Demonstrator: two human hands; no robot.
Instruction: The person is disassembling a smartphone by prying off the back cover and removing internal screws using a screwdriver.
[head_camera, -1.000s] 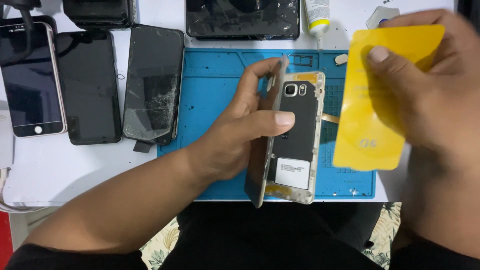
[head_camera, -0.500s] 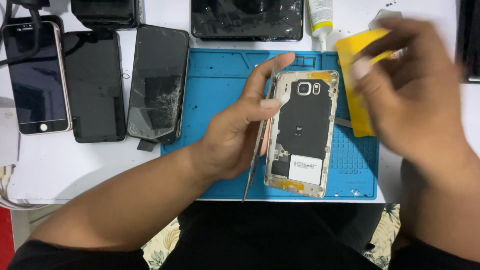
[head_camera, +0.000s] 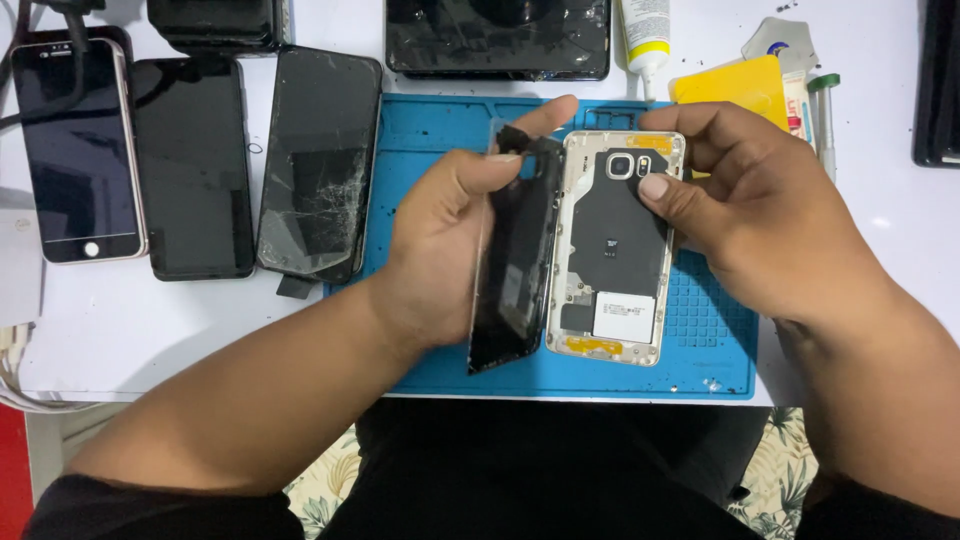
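Table (head_camera: 880, 250): white, with phones and tools laid along its far side.
Mat (head_camera: 700, 350): blue, ridged, under both hands at the table's near edge.
Phones: three lie left of the mat, a white-framed one (head_camera: 75, 150), a plain black one (head_camera: 192, 165) and one with cracked glass (head_camera: 320, 165); a broken dark screen (head_camera: 497, 38) lies beyond the mat.
Frame (head_camera: 612, 250): gold phone body, back open, camera at top, black shield, white label low down; held just above the mat.
Panel (head_camera: 515, 270): thin, dark, glossy, tilted on edge, touching the frame's left side.
Left hand (head_camera: 440, 250): pinches the panel's top.
Right hand (head_camera: 760, 220): grips the frame's upper right, thumb on the shield.
Card (head_camera: 730, 85): yellow, behind the right hand.
Tube (head_camera: 645, 35): white glue tube, nozzle toward the mat.
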